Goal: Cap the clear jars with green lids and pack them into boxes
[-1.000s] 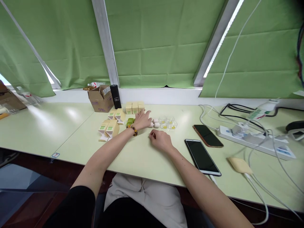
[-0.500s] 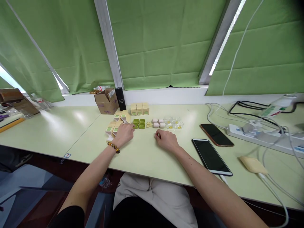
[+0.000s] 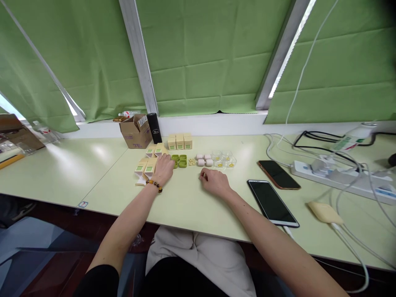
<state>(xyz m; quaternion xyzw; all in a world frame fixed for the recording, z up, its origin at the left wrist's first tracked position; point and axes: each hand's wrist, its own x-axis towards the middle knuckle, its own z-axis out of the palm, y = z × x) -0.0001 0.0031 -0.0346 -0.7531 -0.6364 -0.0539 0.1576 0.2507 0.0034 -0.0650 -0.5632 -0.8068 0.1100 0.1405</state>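
Observation:
My left hand (image 3: 163, 170), wearing a beaded bracelet (image 3: 154, 185), reaches between the opened cream boxes (image 3: 140, 166) and the green square cups (image 3: 182, 163). Its fingertips, near the rear opened boxes (image 3: 159, 148), point down and away, so their grip is hidden. My right hand (image 3: 215, 181) rests on the table with its fingers curled in, and nothing shows in them. Beyond it stand several pale pink small cylinders (image 3: 201, 163). To their left lies a cluster of tiny yellowish pieces (image 3: 192, 162); to their right are clear cups (image 3: 230, 163) with yellow bits inside.
Closed cream boxes (image 3: 180, 142) stand at the back beside a black cylinder (image 3: 154, 128) and a cardboard carton (image 3: 135, 133). On the right lie two phones, one white-edged (image 3: 272, 203) and one dark (image 3: 279, 174), a power strip (image 3: 334, 177), cables and a cream charger (image 3: 324, 212).
My left hand has turned, its fingers now pointing more away from me and less toward the green cups. My right hand stays in place. The view has shifted slightly.

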